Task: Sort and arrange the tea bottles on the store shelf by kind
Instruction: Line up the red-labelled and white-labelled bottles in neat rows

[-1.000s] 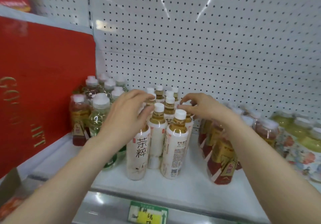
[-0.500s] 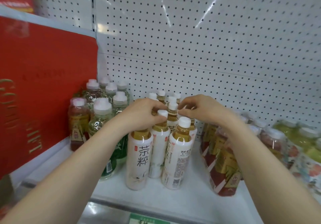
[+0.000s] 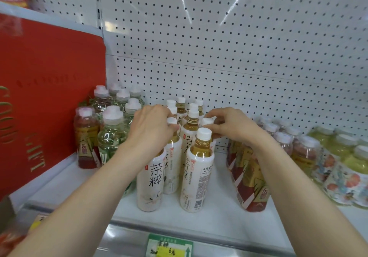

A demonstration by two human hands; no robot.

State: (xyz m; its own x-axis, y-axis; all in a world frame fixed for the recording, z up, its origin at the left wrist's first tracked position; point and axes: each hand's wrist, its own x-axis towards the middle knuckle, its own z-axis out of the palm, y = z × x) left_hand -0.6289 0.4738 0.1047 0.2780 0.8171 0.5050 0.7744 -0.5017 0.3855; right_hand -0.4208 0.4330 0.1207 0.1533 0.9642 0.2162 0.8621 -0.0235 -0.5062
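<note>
Seen from above the forearms, two bare hands reach into a cluster of white-label tea bottles (image 3: 197,177) at the centre of the frame, standing on a white store shelf (image 3: 219,223). The left hand (image 3: 151,129) is curled around the neck of the front-left bottle (image 3: 150,179). The right hand (image 3: 229,127) pinches a white cap (image 3: 206,121) further back. The bottles are smooth, stiff plastic cylinders with glossy wrap labels and ribbed caps. Full of amber tea, they probably feel fairly heavy and slippery, so the narrow neck under the cap seems the surest hold. Red-label bottles (image 3: 251,187) stand at right, clear green-label bottles (image 3: 111,137) at left. A dotted white pegboard (image 3: 219,47) fills the background.
</note>
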